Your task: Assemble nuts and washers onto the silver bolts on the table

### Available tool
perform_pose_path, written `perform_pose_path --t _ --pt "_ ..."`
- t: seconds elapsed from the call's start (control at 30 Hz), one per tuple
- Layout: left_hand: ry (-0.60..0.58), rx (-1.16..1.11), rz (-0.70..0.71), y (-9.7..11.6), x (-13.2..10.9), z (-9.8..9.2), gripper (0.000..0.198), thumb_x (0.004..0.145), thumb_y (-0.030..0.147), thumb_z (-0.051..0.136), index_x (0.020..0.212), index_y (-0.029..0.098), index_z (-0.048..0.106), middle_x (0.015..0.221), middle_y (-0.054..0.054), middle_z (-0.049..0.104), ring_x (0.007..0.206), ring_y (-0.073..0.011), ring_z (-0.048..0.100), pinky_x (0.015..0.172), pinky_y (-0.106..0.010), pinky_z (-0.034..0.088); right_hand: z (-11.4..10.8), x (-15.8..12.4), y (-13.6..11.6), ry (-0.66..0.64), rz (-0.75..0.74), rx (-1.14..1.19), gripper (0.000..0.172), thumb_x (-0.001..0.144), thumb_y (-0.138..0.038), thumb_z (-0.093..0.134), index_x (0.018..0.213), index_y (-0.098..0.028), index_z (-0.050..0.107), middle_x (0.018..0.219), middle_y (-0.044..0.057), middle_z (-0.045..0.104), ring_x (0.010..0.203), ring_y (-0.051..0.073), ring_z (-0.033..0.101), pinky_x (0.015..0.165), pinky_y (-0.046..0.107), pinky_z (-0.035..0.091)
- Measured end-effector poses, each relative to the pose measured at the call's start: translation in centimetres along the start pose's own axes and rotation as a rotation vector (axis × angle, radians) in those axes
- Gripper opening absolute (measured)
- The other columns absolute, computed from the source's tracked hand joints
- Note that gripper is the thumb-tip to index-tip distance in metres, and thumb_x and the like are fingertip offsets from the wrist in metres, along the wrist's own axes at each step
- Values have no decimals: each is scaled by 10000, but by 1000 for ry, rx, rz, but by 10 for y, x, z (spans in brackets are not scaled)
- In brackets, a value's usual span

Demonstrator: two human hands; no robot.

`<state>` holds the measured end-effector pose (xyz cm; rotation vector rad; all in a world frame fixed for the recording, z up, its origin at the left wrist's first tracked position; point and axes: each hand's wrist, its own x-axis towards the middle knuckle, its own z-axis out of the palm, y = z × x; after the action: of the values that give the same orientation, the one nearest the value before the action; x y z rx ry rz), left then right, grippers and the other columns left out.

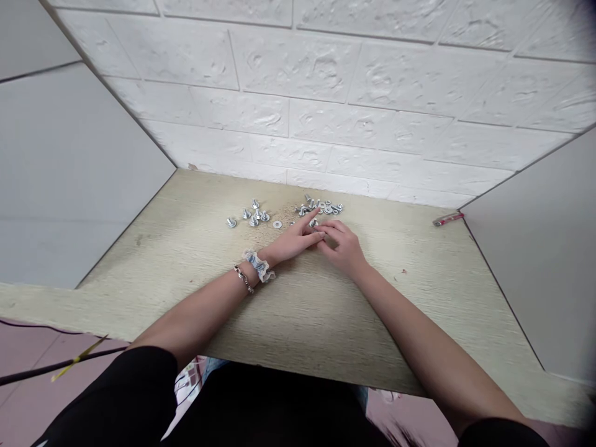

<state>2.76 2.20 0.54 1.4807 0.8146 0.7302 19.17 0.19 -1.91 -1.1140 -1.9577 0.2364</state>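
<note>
Both my hands rest on a pale wooden desk [298, 310], fingertips meeting just below a pile of small metal bolts and washers [321, 207]. My left hand [293, 242] lies low with fingers stretched forward, pinching toward a small silver piece at its tips. My right hand [342, 248] is curled, its fingertips pressed against the left's; what they hold is too small to name. A second cluster of bolts [251, 216] lies to the left, with a lone washer [277, 224] between the groups. My left wrist wears a blue scrunchie and a chain bracelet.
A white brick-textured wall [326, 93] backs the desk and grey side panels [535, 248] close it in left and right. A red lighter-like object [447, 218] lies at the back right corner. A dark cable [56, 366] runs at lower left.
</note>
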Motion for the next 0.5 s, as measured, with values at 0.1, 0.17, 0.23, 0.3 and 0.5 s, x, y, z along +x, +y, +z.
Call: perform_pose_path --t 0.1,0.17,0.23,0.3,0.5 --pt "19 -26 -65 3 0 0 765 845 311 565 1484 186 164 727 -2 596 715 -150 559 743 -321 446 0 1 -1 26 9 1 202 828 -265 535 978 -223 663 978 61 648 906 194 622 820 365 531" --pt "38 -29 -66 5 1 0 770 845 333 570 1484 182 167 682 10 567 689 -147 547 723 -313 443 0 1 0 41 7 16 182 831 -273 540 950 -214 664 962 64 650 895 189 622 812 357 530" --pt "59 -33 -65 5 1 1 781 843 355 574 1485 180 163 673 11 563 676 -148 543 713 -315 444 0 1 1 58 11 28 158 829 -282 553 915 -206 661 940 64 650 881 187 621 801 352 527" --pt "79 -40 -67 5 1 1 788 842 361 577 1485 178 161 680 8 567 671 -149 542 710 -318 446 0 1 2 71 23 27 137 823 -294 568 882 -206 655 925 60 648 868 187 620 791 353 524" --pt "76 -30 -58 4 1 1 776 844 352 573 1484 193 165 721 -3 586 684 -142 541 712 -312 453 0 2 3 86 39 8 100 822 -298 566 843 -214 617 907 54 640 881 196 609 805 367 511"
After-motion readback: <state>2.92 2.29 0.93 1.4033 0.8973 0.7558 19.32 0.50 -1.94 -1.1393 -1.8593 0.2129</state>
